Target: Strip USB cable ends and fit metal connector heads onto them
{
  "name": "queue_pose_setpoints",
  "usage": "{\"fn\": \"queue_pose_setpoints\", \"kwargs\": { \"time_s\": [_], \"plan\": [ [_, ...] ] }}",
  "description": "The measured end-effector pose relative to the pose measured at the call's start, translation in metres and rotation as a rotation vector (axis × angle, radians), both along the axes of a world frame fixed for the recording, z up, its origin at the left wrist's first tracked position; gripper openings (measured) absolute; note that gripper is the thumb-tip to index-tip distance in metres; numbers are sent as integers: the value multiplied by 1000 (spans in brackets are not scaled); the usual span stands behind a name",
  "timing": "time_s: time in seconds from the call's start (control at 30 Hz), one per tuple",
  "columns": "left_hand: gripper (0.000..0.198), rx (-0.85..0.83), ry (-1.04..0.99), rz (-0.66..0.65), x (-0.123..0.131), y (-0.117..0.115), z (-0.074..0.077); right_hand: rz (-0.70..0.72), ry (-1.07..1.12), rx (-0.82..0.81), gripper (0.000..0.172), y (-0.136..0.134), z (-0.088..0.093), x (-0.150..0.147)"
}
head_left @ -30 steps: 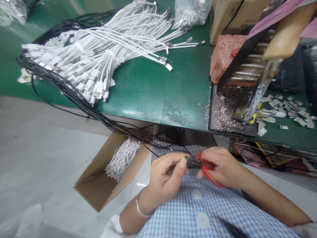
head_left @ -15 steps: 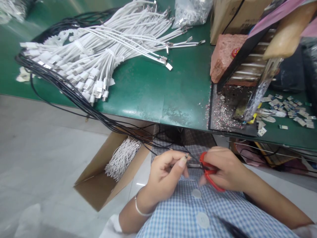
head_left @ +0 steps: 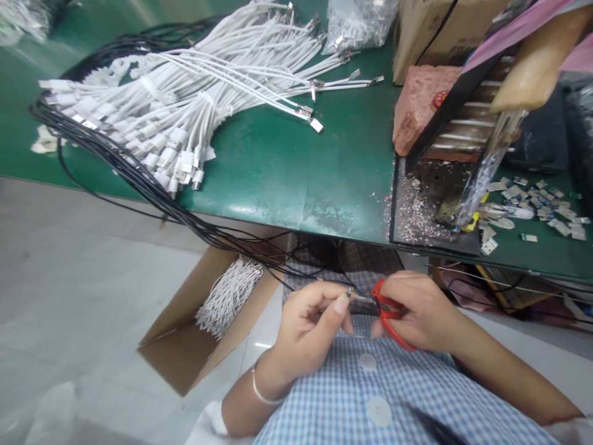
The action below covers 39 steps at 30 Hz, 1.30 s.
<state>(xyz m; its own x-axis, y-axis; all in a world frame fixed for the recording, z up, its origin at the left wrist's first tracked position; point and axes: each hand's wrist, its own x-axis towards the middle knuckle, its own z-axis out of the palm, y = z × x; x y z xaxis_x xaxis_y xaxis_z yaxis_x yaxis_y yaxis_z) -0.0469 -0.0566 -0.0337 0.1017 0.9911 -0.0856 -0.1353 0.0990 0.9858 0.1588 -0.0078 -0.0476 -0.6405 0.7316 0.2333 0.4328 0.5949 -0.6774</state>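
Tabletop: a glossy green work surface (head_left: 278, 167), scuffed along its near edge, lies ahead of both hands.
White heap: a pile of white cables with metal plugs (head_left: 162, 111) lies ahead and left of the left hand, with a bundle of thin black cables (head_left: 199, 225) trailing over the edge towards that hand.
Soldering corner: ahead and right of the right hand are a rough reddish brick (head_left: 426, 99), a pale wooden handle (head_left: 528, 74), a crumb-strewn dark plate (head_left: 417, 210) and scattered small metal connectors (head_left: 560, 207).
Floor: pale tiles (head_left: 92, 266); an open brown cardboard box (head_left: 171, 315) stands left of the left hand.
Left hand (head_left: 310, 327): thumb and forefinger pinched on a small dark wire tip (head_left: 349, 291).
Right hand (head_left: 419, 309): closed round red-handled metal scissors (head_left: 388, 314), their blades towards the left hand.
Hard to see: whether the blades touch the wire tip; some right fingers, hidden behind the handles; the dim space under the tabletop.
Cut off: a clear plastic bag (head_left: 359, 28) at the top edge.
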Motion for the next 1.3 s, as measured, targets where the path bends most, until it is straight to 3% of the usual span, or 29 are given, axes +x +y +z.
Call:
{"fn": "queue_pose_setpoints", "kwargs": {
  "time_s": [0.77,1.03,1.3],
  "plan": [
    [19,25,66,23,0,-1,1,20,22,-48,39,2,-2,-1],
    [28,-22,111,41,2,-1,4,22,14,-68,37,1,-3,0],
    [21,20,103,45,2,-1,2,14,18,-60,40,1,-2,-1]
  ]
}}
